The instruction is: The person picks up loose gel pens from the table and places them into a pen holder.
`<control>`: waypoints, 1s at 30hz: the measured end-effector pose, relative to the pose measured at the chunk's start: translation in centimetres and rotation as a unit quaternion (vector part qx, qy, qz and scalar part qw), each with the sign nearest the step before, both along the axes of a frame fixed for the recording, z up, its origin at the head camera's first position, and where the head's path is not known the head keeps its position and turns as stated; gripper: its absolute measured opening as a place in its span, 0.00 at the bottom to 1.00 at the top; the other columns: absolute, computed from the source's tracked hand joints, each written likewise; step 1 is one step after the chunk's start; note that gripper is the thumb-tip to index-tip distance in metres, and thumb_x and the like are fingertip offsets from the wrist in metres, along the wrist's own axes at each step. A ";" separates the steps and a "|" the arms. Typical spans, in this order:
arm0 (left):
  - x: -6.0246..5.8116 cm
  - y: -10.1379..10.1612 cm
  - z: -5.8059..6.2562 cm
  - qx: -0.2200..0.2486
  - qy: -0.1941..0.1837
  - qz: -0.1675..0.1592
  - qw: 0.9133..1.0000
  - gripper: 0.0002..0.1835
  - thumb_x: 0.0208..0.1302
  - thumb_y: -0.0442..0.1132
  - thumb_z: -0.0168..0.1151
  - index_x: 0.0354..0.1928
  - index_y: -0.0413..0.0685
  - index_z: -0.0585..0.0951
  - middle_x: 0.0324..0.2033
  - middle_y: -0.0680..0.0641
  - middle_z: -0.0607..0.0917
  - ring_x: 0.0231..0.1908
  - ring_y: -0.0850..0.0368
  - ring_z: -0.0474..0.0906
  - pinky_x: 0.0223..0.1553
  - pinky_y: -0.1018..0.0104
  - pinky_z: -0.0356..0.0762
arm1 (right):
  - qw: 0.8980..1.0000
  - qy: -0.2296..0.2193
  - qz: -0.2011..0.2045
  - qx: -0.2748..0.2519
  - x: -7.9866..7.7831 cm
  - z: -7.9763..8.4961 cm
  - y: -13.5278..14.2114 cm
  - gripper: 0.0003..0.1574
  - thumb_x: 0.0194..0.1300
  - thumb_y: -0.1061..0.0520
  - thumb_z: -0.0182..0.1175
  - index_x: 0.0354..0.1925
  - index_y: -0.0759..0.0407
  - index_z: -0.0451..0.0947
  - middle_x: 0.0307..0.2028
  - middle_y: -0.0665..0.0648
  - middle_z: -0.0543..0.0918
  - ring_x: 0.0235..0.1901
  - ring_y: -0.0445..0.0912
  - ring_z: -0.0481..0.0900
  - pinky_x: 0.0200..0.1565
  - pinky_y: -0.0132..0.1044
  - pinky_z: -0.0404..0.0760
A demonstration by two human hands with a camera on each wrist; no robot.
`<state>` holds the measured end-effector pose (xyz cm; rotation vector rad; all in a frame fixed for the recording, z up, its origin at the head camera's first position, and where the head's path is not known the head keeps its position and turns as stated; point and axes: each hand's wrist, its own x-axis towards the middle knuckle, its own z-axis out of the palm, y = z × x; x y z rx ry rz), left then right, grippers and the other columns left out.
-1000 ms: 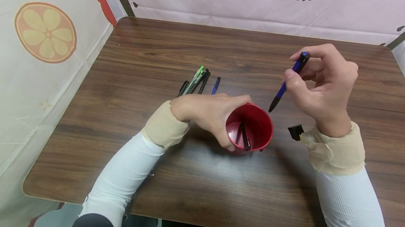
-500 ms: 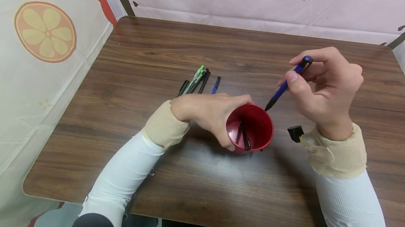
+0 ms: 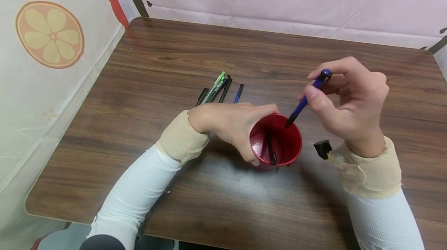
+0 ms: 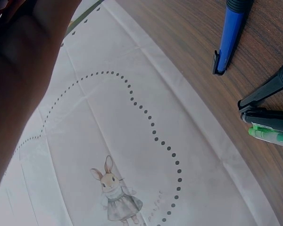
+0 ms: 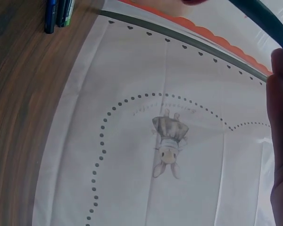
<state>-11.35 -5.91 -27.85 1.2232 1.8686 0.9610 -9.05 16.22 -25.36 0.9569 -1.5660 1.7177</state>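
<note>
My left hand [image 3: 234, 124] grips a red cup [image 3: 296, 141] round its far and left sides; the cup's mouth faces up toward the head camera. One black pen [image 3: 270, 151] leans inside it. Between thumb and fingers, my right hand [image 3: 352, 104] pinches a blue pen [image 3: 303, 103] with a black tip and black top. That pen slants down to the left, its tip over the cup's mouth at the upper right rim. In the right wrist view only part of the hand [image 5: 280, 136] shows, along with a dark stretch of the held pen [image 5: 264, 19].
Beyond my left hand lie several pens on the wooden table [image 3: 167, 68]: a green one [image 3: 218, 83], several black ones [image 3: 226, 90] and a blue one [image 3: 239, 93]. Patterned cloth [image 3: 279, 9] hangs behind the table. A small black block [image 3: 323, 149] sits at my right wrist wrap.
My right hand has moved left and slightly down, carrying the blue pen from beside the cup to over its rim. The left hand and cup have stayed in place.
</note>
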 end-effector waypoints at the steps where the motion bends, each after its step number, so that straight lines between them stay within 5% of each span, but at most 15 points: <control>1: 0.0 0.0 0.0 -0.001 -0.001 0.000 1.000 0.44 0.44 0.39 0.81 0.63 0.49 0.67 0.58 0.51 0.78 0.57 0.57 0.75 0.53 0.58 0.78 | 1.000 -0.004 0.005 0.005 0.0 0.0 -0.1 0.19 0.50 0.67 0.69 0.30 0.83 0.72 0.23 0.67 0.82 0.22 0.42 0.85 0.29 0.25 0.81; 8: -0.1 -0.1 0.1 -0.004 -0.008 0.001 1.000 0.44 0.44 0.40 0.82 0.62 0.50 0.67 0.57 0.52 0.79 0.56 0.58 0.76 0.54 0.59 0.78 | 0.996 -0.021 0.015 0.082 0.1 0.3 -0.1 0.16 0.52 0.66 0.68 0.30 0.80 0.74 0.23 0.64 0.83 0.23 0.40 0.84 0.31 0.25 0.81; 20: -0.1 -0.1 0.1 -0.001 0.004 -0.001 1.000 0.44 0.44 0.41 0.82 0.62 0.49 0.67 0.56 0.52 0.79 0.56 0.58 0.77 0.56 0.60 0.77 | 0.978 0.016 -0.012 0.207 0.2 0.8 0.0 0.08 0.52 0.60 0.60 0.23 0.65 0.82 0.20 0.53 0.83 0.21 0.36 0.79 0.33 0.24 0.79; 30: 0.0 -0.1 0.2 -0.007 0.028 0.008 1.000 0.45 0.40 0.43 0.83 0.62 0.51 0.68 0.55 0.56 0.80 0.55 0.61 0.77 0.56 0.61 0.76 | 0.972 0.029 -0.022 0.231 0.2 0.8 0.0 0.10 0.53 0.57 0.61 0.18 0.58 0.81 0.17 0.46 0.79 0.19 0.35 0.76 0.32 0.23 0.77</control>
